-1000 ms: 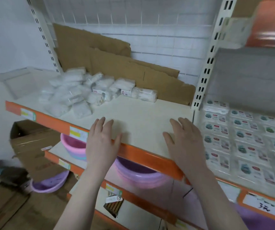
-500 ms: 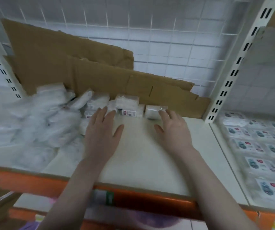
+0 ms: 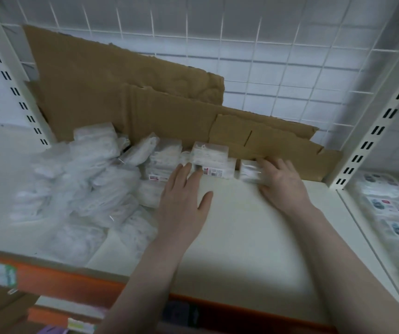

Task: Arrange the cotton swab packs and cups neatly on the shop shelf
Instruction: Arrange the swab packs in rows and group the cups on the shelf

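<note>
A loose heap of clear cotton swab packs lies on the left half of the cream shelf. A short row of boxy packs stands against the cardboard at the back. My left hand is flat and spread, with its fingertips touching the labelled pack in that row. My right hand wraps around the rightmost pack, fingers on top and thumb in front. No cups are in view.
Torn cardboard sheets lean on the white wire grid behind the shelf. A slotted upright divides off the right bay, which holds rows of labelled packs. The orange shelf edge runs along the front.
Both hands have reached from the shelf's front edge to the back row. The right hand has closed around the rightmost pack; the left now touches the labelled one.
</note>
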`<state>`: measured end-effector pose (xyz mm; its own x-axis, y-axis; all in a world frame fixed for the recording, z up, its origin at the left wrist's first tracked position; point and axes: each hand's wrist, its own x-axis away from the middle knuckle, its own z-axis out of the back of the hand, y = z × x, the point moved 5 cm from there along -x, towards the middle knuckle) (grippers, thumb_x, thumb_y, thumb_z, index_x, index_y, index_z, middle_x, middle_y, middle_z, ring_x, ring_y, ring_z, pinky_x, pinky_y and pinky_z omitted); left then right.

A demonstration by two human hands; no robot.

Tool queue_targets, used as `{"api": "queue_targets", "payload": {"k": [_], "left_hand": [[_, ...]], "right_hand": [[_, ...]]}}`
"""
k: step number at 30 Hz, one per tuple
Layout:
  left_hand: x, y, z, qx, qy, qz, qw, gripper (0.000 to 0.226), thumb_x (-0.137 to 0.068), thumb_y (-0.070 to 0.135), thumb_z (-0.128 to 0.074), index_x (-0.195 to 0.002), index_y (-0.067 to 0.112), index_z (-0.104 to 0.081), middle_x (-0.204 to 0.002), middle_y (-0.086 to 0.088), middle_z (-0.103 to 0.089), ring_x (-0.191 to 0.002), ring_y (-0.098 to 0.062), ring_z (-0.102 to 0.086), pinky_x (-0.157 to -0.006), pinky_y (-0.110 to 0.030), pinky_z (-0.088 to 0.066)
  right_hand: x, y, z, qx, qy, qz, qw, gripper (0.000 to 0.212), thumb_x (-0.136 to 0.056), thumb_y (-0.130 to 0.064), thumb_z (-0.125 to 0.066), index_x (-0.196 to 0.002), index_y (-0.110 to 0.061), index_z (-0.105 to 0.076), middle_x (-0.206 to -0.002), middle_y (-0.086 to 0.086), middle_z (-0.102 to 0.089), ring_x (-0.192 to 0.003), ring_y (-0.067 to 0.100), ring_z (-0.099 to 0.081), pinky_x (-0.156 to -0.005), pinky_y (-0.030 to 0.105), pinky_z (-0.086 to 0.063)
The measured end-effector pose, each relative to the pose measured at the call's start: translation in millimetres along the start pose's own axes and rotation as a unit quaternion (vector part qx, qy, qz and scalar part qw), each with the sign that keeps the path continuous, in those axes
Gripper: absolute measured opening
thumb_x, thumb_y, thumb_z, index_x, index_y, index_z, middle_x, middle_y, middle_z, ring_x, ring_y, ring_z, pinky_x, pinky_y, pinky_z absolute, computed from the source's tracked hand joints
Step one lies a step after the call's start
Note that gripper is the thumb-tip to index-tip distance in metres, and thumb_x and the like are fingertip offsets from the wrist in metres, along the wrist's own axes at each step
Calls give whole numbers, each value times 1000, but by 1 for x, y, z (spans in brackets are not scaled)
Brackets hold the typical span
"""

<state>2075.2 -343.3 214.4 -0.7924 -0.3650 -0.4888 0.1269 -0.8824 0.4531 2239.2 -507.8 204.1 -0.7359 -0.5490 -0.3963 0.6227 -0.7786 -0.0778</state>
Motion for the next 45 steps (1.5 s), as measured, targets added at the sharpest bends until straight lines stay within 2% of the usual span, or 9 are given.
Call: {"api": "queue_targets", "payload": {"k": [4,7,14,20,24,28,35,41,45], "left_hand": [[-1,1,-2,-6,3,-11,1000,44,-89,29,-58,-130,12,-53,-144,-9,-42,-137,-29,-32,-108,-41,-29],[-1,4,-2,-24,26,-38,999,45,-81,30,-56,-120,9,-60,-132,-14,-54,-126,-35,-46,-99,-46,-40],[-14,7,-5,-40,14,-82,996,44,-80,33,-54,-114,5,-62,-126,-16,-56,-120,-36,-52,-91,-47,-48],[-56,8,-7,-68,-9,-116,991,40,-83,21,-66,-118,2,-59,-126,-16,-55,-120,-33,-50,-98,-41,-42],[-75,3,-19,-73,-30,-118,990,39,-79,26,-61,-107,-1,-63,-107,-17,-64,-97,-35,-61,-82,-39,-50],[-84,1,-31,-107,-38,-132,985,44,-79,37,-52,-100,2,-67,-101,-14,-67,-91,-32,-65,-75,-39,-53],[-91,-1,-34,-110,-19,-148,983,38,-64,32,-81,-88,8,-65,-90,-10,-67,-84,-33,-62,-70,-38,-49],[-92,0,-33,-76,-43,-142,986,40,-69,30,-79,-95,5,-61,-92,-12,-64,-87,-34,-60,-73,-37,-45],[-92,2,-31,-96,-49,-132,985,61,-69,35,-79,-115,1,-59,-109,-18,-59,-102,-37,-55,-83,-42,-44]], "right_hand": [[1,3,0,-11,28,-4,1000,61,-60,5,-69,-118,-10,-62,-98,19,-57,-79,37,-49,-73,41,-44],[2,5,2,-71,11,-32,997,59,-69,5,-62,-125,-14,-57,-108,17,-50,-91,38,-49,-80,37,-40],[6,8,24,-127,-25,-22,991,62,-74,-12,-72,-132,-15,-49,-113,11,-48,-106,32,-48,-87,33,-38],[9,9,44,-153,34,-30,987,49,-76,-20,-71,-121,-13,-54,-104,5,-54,-101,26,-47,-80,27,-32],[8,9,45,-130,47,-19,990,47,-77,-23,-73,-119,-11,-58,-101,8,-56,-97,28,-48,-78,29,-33],[8,12,45,-103,51,-17,993,51,-78,-26,-72,-124,-10,-56,-107,11,-58,-99,29,-49,-83,34,-38],[6,11,44,-85,56,-5,995,50,-77,-25,-72,-122,-9,-58,-105,11,-60,-94,32,-51,-82,35,-41],[7,5,44,-85,46,7,995,52,-80,-25,-69,-129,-15,-55,-111,11,-58,-96,31,-50,-84,38,-42],[7,4,48,-78,34,0,996,55,-80,-26,-70,-131,-16,-53,-111,11,-58,-97,30,-50,-85,37,-40]]}}
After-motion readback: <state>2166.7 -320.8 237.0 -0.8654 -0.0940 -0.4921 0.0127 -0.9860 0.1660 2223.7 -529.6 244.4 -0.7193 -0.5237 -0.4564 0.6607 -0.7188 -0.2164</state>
